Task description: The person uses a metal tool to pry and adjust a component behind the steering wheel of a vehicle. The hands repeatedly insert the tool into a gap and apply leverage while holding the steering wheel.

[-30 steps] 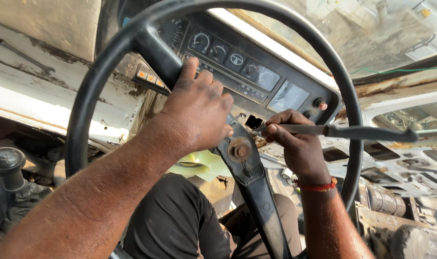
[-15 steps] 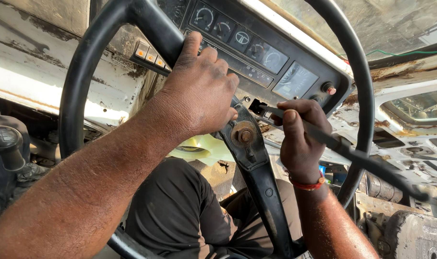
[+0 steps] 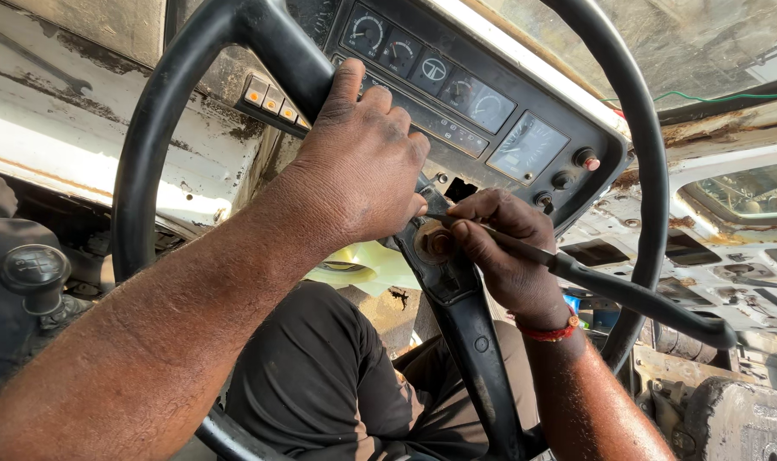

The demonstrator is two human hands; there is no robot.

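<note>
One long dark lever [image 3: 627,294] sits clenched in the right hand [image 3: 508,256], its tip at the rusty nut [image 3: 433,242] in the hub of the steering wheel [image 3: 149,154]. It looks like stiff, heavy metal, unlikely to bend, and best gripped far out along the shaft for leverage. The left hand [image 3: 358,162] presses palm-down just above the nut, grasping nothing that shows. Behind both hands sits the gauge panel [image 3: 482,111]; a gear knob [image 3: 32,269] stands well apart to the left.
</note>
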